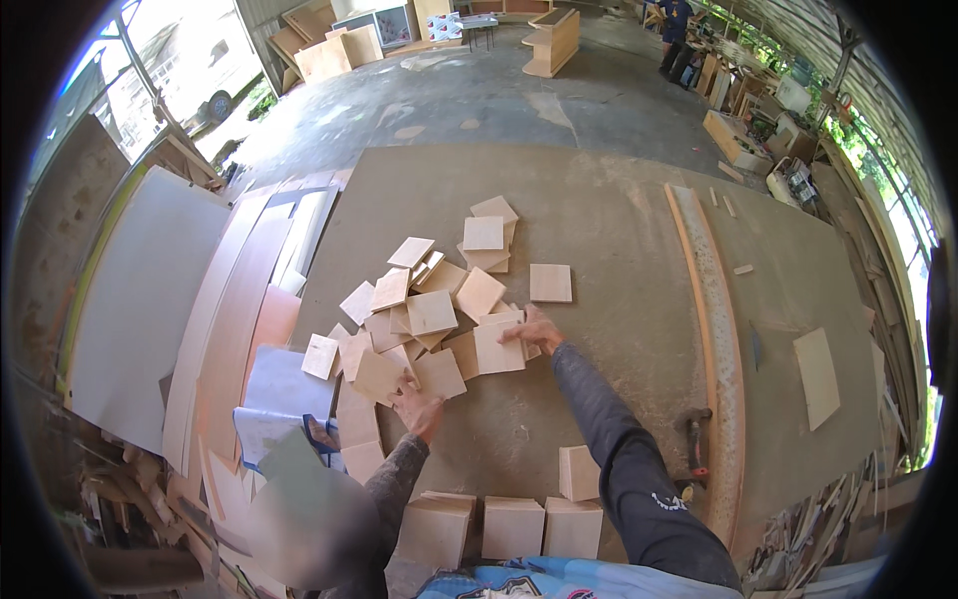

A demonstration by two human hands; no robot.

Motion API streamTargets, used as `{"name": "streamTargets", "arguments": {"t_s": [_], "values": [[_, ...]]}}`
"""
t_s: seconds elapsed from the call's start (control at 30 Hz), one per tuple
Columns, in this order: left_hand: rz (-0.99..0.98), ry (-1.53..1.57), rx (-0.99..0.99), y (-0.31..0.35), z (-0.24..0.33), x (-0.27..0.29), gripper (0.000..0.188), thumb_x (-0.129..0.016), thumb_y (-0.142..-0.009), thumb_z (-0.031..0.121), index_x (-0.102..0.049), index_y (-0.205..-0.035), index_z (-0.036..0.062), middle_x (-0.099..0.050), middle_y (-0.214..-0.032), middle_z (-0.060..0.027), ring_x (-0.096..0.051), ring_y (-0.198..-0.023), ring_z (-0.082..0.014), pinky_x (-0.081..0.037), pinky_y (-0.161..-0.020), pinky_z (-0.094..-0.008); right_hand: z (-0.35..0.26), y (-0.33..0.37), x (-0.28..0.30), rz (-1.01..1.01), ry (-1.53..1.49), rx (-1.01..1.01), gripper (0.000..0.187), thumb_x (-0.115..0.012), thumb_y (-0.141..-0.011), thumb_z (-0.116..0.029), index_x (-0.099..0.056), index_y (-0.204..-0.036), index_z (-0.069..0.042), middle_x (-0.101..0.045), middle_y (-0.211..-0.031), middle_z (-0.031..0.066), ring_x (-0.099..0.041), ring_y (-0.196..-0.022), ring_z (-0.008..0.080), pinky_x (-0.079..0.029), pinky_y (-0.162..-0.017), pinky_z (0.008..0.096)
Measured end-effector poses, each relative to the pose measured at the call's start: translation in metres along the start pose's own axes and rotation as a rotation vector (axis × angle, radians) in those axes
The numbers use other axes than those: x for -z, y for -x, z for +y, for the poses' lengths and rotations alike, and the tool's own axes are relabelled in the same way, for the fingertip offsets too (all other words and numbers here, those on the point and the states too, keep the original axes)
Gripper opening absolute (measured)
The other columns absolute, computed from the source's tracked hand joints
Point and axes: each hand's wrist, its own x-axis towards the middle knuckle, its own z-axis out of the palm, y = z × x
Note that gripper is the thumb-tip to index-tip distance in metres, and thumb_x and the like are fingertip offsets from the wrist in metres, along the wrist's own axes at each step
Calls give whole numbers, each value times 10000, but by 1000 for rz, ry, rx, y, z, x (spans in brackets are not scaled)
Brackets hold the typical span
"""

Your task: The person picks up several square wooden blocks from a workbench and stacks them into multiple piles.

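Note:
A loose heap of square plywood pieces (432,312) covers the middle of the large brown worktable (619,240). My left hand (417,409) is closed on the near edge of one light wooden square (377,378) at the heap's near left. At the heap's right side, my right hand (537,330) grips another wooden square (498,348), thumb on top and fingers partly hidden. Just beyond that hand a single square (550,283) lies flat by itself. Close to my body stand neat stacks of squares (514,526), with a smaller stack (579,472) beside my right forearm.
A long wooden rail (707,369) runs along the table's right, with a clamp (696,444) by it. Long boards (230,329) and blue-white sheets (289,384) lie at left. A blurred shape (314,519) covers the lower left. Far off, a person (676,30) stands near scrap wood.

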Motion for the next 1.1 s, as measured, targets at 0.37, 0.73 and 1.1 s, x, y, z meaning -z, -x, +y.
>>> {"name": "streamTargets", "arguments": {"t_s": [0.37,0.73,1.1], "values": [[-67,171,-135,-2,-10,13,509,-779,-679,76,-541,-1129,78,-454,-1135,-179,-547,-996,-319,-489,-886,-420,-30,49,25,-217,121,168,531,-823,-538,-229,-732,-1015,-16,-743,-940,134,-697,-907,289,-525,-857,374],[-425,629,349,4,0,31,788,-894,-702,268,-436,-1259,-51,-563,-1038,-101,-599,-835,-147,-510,-699,-296,-31,84,145,-629,242,26,646,-836,-563,-207,-645,-1157,-35,-705,-1065,106,-654,-951,254,-516,-847,380],[-152,96,253,-1,41,-5,1218,-947,-609,342,-181,-1441,-111,-434,-1393,-323,-477,-1306,-396,-406,-1084,-409,-78,89,122,-390,65,109,683,-824,-575,-214,-618,-1195,-18,-673,-1069,96,-647,-950,211,-550,-807,355]]}}
